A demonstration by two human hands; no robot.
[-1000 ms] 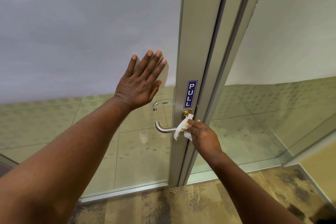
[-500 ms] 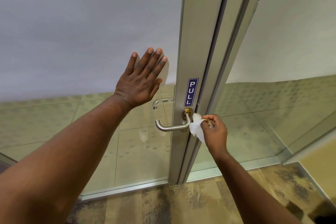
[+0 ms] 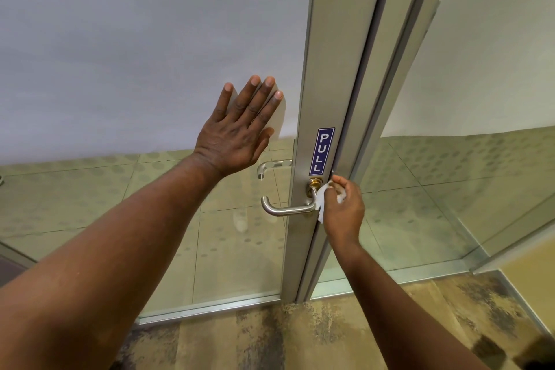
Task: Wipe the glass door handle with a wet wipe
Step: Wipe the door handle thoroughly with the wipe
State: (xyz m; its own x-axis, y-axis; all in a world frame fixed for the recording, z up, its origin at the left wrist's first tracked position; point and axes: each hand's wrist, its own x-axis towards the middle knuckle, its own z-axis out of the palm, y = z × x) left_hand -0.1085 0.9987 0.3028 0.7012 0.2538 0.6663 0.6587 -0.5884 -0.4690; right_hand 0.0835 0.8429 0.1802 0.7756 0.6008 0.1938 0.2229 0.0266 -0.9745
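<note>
right hand (image 3: 342, 207) is sliding back in toward the handle (image 3: 288, 210), pinching the wipe (image 3: 320, 200) against its neck; lever is running leftward from it. left hand (image 3: 237, 135) is lying flat, fingers spread, on the glass (image 3: 150, 54).

- I see the door handle (image 3: 286, 210), a brushed-metal lever on a brass collar, lying level and pointing left from the aluminium door stile, just below the collar.
- I see the wet wipe (image 3: 320, 201), white and crumpled, pressed against the handle's right end beside the collar, its lower corner hanging down.
</note>
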